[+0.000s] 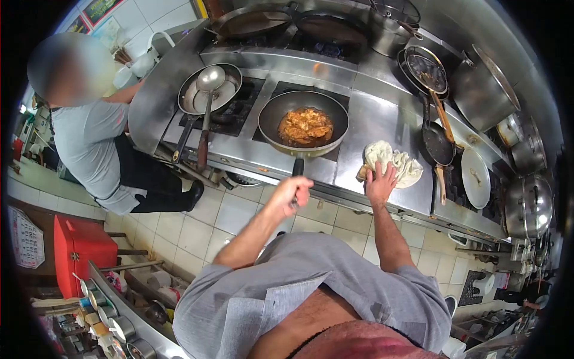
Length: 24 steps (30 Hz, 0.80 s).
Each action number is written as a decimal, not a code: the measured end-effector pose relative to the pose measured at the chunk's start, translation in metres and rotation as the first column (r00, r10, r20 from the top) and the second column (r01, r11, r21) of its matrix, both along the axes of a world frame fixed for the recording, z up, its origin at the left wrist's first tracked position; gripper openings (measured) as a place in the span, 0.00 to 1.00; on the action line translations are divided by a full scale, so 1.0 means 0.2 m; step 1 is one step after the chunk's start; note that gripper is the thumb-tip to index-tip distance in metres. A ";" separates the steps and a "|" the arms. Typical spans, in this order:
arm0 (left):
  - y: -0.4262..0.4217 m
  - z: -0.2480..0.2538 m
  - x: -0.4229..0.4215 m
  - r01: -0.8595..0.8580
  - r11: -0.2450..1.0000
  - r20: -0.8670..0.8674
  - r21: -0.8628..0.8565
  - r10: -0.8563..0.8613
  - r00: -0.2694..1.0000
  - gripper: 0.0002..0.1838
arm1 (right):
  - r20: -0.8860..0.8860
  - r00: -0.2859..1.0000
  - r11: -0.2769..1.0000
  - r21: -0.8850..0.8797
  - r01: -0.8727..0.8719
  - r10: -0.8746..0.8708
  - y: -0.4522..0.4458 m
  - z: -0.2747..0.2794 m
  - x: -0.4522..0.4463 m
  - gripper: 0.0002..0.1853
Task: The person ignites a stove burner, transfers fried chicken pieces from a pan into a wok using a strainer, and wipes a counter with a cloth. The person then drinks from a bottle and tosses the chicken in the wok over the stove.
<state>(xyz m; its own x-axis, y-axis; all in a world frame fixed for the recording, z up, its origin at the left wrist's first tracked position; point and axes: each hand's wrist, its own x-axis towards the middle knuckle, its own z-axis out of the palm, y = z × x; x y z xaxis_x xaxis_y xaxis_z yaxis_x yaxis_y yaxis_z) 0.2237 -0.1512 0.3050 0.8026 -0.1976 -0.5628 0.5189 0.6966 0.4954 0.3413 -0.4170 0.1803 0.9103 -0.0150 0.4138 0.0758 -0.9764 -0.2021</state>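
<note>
My left hand (289, 197) is closed around the dark handle of a frying pan (270, 140) on the stove. Browned, saucy pieces of food (305, 125) lie in the middle of this pan. To the right, my right hand (381, 184) rests with fingers spread on a crumpled cream cloth (409, 170) on the steel counter. Left of the frying pan, a second pan (186, 96) holds a ladle (210, 79) whose long handle points toward me.
At the left stands a person (89, 143) in a grey shirt. Large woks (332, 27) line the back burners. Strainers (426, 69), a small black pan (436, 145), an oval lid (476, 179) and a big pot (484, 90) crowd the right. Behind me is a red box (84, 251).
</note>
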 end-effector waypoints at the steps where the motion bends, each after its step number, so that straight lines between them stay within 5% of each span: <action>1: 0.05 0.04 0.05 0.022 0.990 -0.033 -0.136 -0.027 0.999 0.10 | 0.014 1.000 1.000 0.002 -0.009 0.009 0.00 0.00 0.00 0.22; 2: 0.09 0.06 0.10 0.045 0.977 -0.076 -0.211 -0.063 0.995 0.10 | 0.018 1.000 1.000 0.005 -0.017 0.016 0.00 0.00 0.01 0.22; 4: 0.12 0.04 0.21 0.045 0.994 0.038 -0.098 -0.041 0.998 0.10 | 0.020 1.000 1.000 0.009 -0.010 0.010 -0.01 -0.02 0.01 0.22; 8: -0.05 -0.09 0.04 -0.013 0.959 0.194 0.284 -0.044 0.980 0.09 | 0.006 1.000 1.000 0.007 -0.003 0.003 -0.02 -0.03 0.01 0.23; 12: -0.07 -0.19 -0.09 -0.028 0.959 0.191 0.280 -0.027 0.981 0.10 | 0.016 1.000 1.000 0.026 -0.015 0.014 -0.01 -0.02 0.01 0.22; 18: 0.01 -0.28 0.17 -0.079 0.995 0.154 0.054 0.070 0.986 0.10 | -0.009 1.000 1.000 -0.009 0.005 -0.006 -0.02 -0.03 0.01 0.22; 24: 0.17 -0.41 0.36 -0.077 0.961 0.199 0.265 0.024 0.980 0.10 | -0.006 1.000 0.999 0.027 -0.017 0.017 -0.01 -0.01 -0.02 0.22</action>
<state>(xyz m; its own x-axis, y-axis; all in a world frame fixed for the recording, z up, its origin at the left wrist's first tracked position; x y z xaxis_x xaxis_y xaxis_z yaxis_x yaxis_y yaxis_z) 0.2949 -0.1182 0.2226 0.9056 -0.0160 -0.4239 0.3631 0.5459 0.7551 0.3367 -0.4184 0.1774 0.9130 -0.0101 0.4079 0.0914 -0.9692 -0.2286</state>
